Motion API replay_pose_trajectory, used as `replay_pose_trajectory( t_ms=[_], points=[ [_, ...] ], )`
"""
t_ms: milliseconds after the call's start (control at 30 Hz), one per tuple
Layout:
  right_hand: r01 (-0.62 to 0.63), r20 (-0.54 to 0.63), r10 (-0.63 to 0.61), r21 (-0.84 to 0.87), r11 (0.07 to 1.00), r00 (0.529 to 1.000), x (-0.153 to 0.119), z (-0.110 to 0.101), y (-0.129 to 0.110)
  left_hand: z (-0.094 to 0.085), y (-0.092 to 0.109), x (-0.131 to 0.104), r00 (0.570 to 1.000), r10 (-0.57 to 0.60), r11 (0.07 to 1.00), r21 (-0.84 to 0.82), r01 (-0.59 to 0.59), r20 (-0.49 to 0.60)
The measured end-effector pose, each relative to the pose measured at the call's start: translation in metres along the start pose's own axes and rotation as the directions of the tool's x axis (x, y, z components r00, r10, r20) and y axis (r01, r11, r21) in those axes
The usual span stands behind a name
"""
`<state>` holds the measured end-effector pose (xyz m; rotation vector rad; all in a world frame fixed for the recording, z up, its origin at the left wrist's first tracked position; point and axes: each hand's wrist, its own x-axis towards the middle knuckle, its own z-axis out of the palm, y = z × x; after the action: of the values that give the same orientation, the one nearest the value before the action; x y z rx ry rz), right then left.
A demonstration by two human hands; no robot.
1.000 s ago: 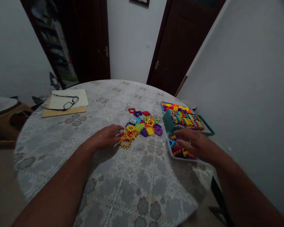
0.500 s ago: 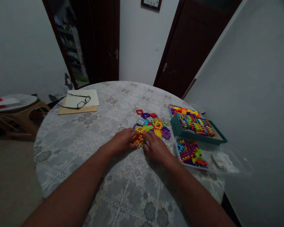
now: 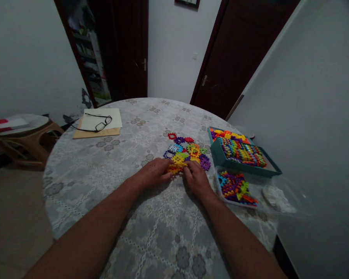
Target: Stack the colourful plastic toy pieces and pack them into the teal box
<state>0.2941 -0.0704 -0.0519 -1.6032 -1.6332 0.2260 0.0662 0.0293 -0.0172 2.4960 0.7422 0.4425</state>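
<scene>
Yellow pieces (image 3: 177,167), toothed and flat, lie at the near side of a mixed-colour pile on the round table (image 3: 125,157), between the two hands. The step in hand appears to be gathering or aligning these pieces; the next move would call for an even hold from both sides, since they overlap neighbours. The left hand (image 3: 153,173) has its fingers bent and closed on their left edge, thumb nearest the viewer; the right hand (image 3: 197,179) has its fingertips drawn together on the right edge. How firmly either presses cannot be told. Beyond lie red (image 3: 172,136) and purple pieces (image 3: 205,162), outside both grips. To the right stand a clear tray (image 3: 217,183) and, just behind it, a green box (image 3: 221,159), each holding coloured pieces. Far left, glasses (image 3: 100,126) rest on paper (image 3: 116,123).
</scene>
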Motion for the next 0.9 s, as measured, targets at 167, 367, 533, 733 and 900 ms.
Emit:
replay_pose_trajectory(
  t_ms=[167,367,533,733,900],
  points=[
    [-0.105,-0.041,0.112,0.132,0.986,0.993,0.001,-0.013,-0.009,0.002,0.000,0.002,0.997,-0.073,0.994,-0.077,0.071,-0.027],
    [-0.272,0.096,0.256,0.412,0.869,0.962,0.000,-0.013,-0.021,-0.002,-0.004,0.002,0.997,-0.044,0.986,-0.161,0.034,-0.060],
    [-0.505,0.250,0.465,0.644,0.575,0.849,-0.001,0.004,-0.026,-0.001,-0.001,0.000,0.981,0.149,0.981,-0.107,-0.162,-0.121],
    [-0.501,0.241,0.481,0.678,0.538,0.843,-0.002,0.009,-0.029,0.005,0.001,0.004,0.958,0.246,0.956,-0.129,-0.264,-0.145],
    [-0.503,0.248,0.473,0.669,0.547,0.845,-0.002,0.010,-0.025,0.008,-0.001,0.005,0.984,0.135,0.951,-0.265,-0.162,-0.117]
  ],
)
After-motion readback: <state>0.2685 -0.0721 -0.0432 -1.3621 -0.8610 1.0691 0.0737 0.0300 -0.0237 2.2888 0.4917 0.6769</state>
